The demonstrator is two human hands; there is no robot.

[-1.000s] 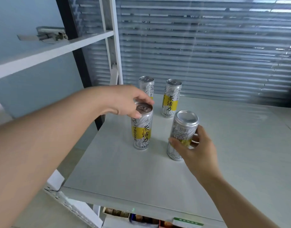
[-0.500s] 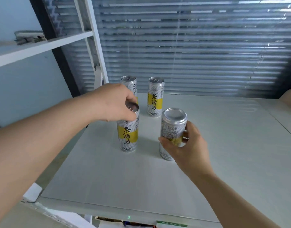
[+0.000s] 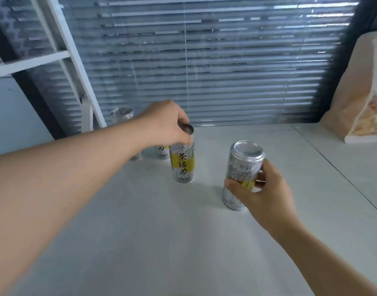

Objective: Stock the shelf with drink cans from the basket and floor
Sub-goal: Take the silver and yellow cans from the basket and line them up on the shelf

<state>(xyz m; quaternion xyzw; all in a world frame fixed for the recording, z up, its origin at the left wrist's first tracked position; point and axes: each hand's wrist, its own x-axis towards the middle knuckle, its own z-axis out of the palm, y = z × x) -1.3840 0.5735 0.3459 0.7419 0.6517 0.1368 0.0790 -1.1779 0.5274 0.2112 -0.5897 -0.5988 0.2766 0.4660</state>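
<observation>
Nearest to me is the pale shelf board (image 3: 140, 242), which runs from the bottom edge of the view back to the window.

1. Right hand (image 3: 266, 195): it grips the right can (image 3: 241, 167) round the lower half of the body. The thumb (image 3: 233, 185) lies across the side facing me, and the other fingers are curled round the far side. The can leans slightly. Its barcode faces me and its upward end is a smooth metal disc. Its lower end is at the board surface; I cannot tell whether it sits flat.

2. Left hand (image 3: 165, 124): my forearm reaches in from the left, farther back than the right hand. The fingers are curled down over the top rim of the left can (image 3: 183, 163) and pinch it from above. This can stands upright on the board, with its yellow band of black characters facing me. It stands apart from the right can.

3. Rear cans: just behind the left can, the lower part of a third can (image 3: 163, 152) shows below my hand. Farther back and to the left stands a fourth can (image 3: 122, 115), its middle hidden by my forearm.

4. Background: a white shelf upright (image 3: 76, 60) rises at the rear left. Closed slatted blinds (image 3: 215, 71) span the back. At the far right a tan printed package (image 3: 358, 107) stands on the neighbouring board.
</observation>
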